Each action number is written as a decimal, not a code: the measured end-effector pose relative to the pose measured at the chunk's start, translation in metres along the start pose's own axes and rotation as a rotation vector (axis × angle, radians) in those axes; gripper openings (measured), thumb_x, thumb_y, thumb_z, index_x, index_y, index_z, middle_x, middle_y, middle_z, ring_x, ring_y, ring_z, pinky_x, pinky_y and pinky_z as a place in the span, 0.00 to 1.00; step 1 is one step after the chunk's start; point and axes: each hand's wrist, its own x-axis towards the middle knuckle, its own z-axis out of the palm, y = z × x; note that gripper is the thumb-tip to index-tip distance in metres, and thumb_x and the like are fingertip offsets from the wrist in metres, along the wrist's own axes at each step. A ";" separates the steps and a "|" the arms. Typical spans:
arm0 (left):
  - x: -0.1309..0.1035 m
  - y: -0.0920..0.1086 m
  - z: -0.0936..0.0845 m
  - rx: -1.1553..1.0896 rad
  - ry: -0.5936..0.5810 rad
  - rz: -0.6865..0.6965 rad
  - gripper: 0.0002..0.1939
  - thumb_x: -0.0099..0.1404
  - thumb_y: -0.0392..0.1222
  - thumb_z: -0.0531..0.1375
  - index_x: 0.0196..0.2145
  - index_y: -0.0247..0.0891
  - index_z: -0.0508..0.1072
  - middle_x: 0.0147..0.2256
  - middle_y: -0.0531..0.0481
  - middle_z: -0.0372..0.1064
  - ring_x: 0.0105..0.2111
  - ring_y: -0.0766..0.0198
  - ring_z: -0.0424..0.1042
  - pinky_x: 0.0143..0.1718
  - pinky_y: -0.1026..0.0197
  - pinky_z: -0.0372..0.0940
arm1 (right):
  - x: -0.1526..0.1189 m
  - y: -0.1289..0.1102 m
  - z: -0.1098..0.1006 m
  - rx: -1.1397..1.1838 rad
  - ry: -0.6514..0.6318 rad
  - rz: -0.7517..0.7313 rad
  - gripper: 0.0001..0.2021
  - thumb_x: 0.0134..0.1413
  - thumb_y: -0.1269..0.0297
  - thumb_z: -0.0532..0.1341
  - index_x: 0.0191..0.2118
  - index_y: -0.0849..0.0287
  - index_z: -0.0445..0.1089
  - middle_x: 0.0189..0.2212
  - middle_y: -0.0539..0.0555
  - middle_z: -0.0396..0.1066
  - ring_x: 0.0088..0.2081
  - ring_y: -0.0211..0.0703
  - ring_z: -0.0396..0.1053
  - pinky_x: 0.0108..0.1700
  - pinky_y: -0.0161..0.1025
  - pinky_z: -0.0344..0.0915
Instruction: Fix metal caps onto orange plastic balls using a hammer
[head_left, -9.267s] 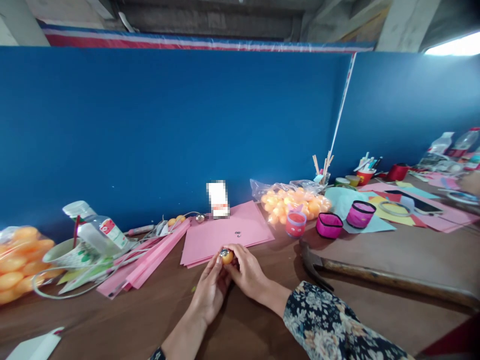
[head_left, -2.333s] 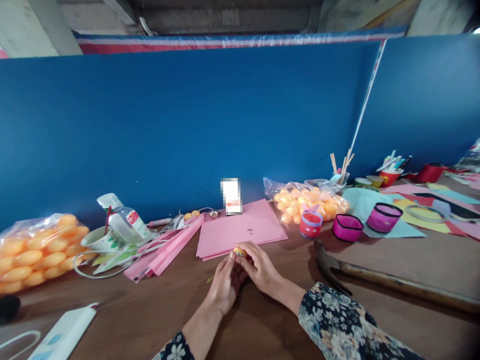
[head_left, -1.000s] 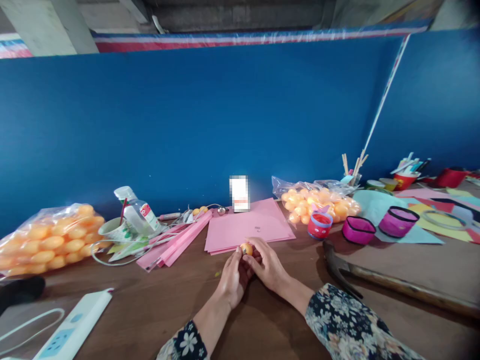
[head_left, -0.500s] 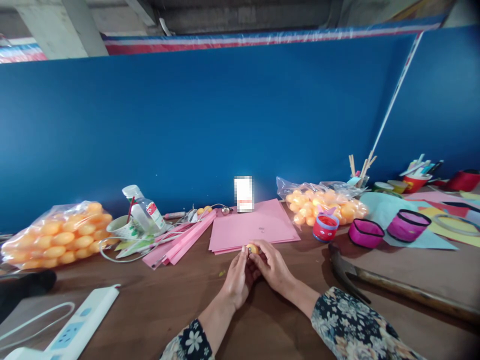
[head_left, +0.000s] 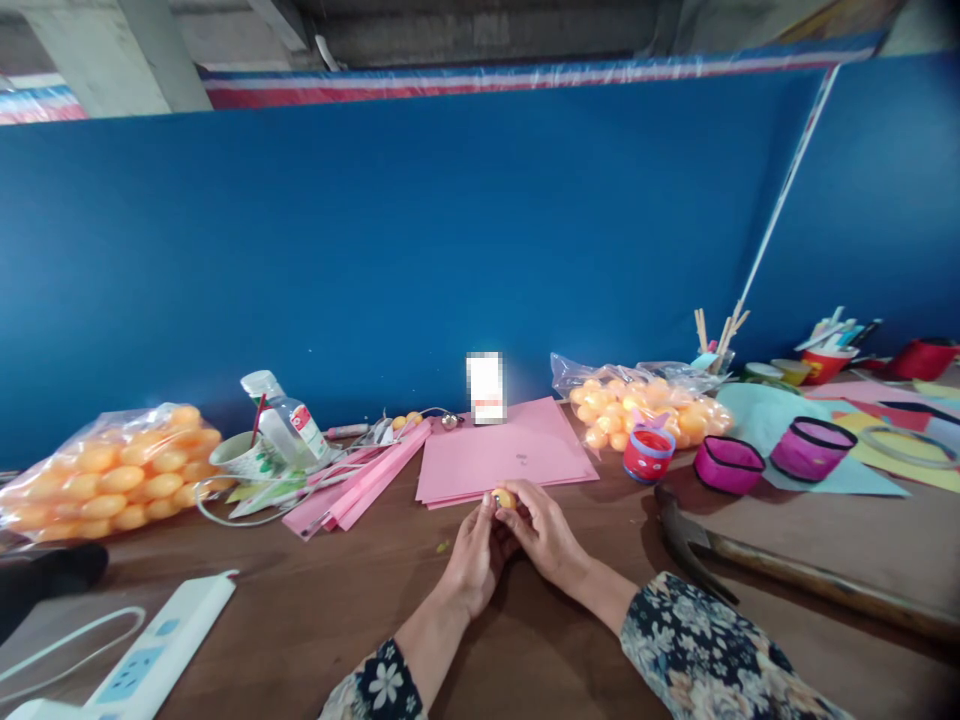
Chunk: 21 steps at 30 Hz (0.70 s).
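Observation:
Between my fingertips is a small yellow-orange ball (head_left: 505, 496) with a dark, shiny spot on its left side; I cannot make out what that spot is. My left hand (head_left: 474, 562) grips it from the left, thumb up, and my right hand (head_left: 546, 532) curls round it from the right. Both hands are closed and meet over the brown table (head_left: 315, 610). Just beyond the fingertips lies a stack of pink paper sheets (head_left: 510, 450). The lower part of the ball is hidden by my fingers.
Bags of orange balls stand at left (head_left: 112, 480) and right (head_left: 637, 405). A wooden-handled hammer-like tool (head_left: 810, 580) lies at right, near magenta bands (head_left: 729, 465) and a red cup (head_left: 647, 455). A power strip (head_left: 161, 640) sits front left; a plastic bottle (head_left: 289, 425) leans behind it.
The view has shifted very slightly. Both hands keep the same hold on the ball, with no clear movement.

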 end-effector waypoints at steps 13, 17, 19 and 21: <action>0.003 -0.002 -0.004 0.006 0.024 0.009 0.14 0.57 0.48 0.58 0.33 0.33 0.72 0.31 0.44 0.72 0.37 0.58 0.71 0.43 0.56 0.62 | -0.001 -0.001 0.001 -0.038 0.009 -0.036 0.13 0.57 0.64 0.54 0.48 0.56 0.62 0.44 0.57 0.67 0.46 0.46 0.64 0.48 0.43 0.62; 0.002 -0.002 -0.004 -0.028 0.014 0.005 0.16 0.57 0.50 0.57 0.34 0.33 0.71 0.31 0.44 0.72 0.37 0.57 0.71 0.42 0.55 0.62 | -0.002 -0.004 0.001 -0.061 -0.008 -0.050 0.18 0.54 0.64 0.56 0.51 0.57 0.60 0.47 0.58 0.65 0.49 0.47 0.63 0.50 0.44 0.61; 0.001 -0.002 -0.003 -0.036 0.006 -0.006 0.16 0.58 0.50 0.56 0.35 0.32 0.71 0.31 0.43 0.73 0.37 0.57 0.71 0.42 0.55 0.63 | -0.002 -0.004 0.001 -0.068 -0.011 -0.047 0.21 0.52 0.65 0.58 0.52 0.57 0.59 0.48 0.58 0.64 0.50 0.48 0.62 0.51 0.44 0.61; 0.001 -0.001 -0.003 -0.035 0.011 -0.012 0.17 0.59 0.50 0.55 0.36 0.32 0.71 0.32 0.43 0.73 0.37 0.57 0.71 0.42 0.55 0.63 | -0.002 -0.003 0.001 -0.067 -0.004 -0.036 0.21 0.51 0.65 0.58 0.53 0.57 0.59 0.49 0.58 0.64 0.50 0.48 0.62 0.51 0.44 0.61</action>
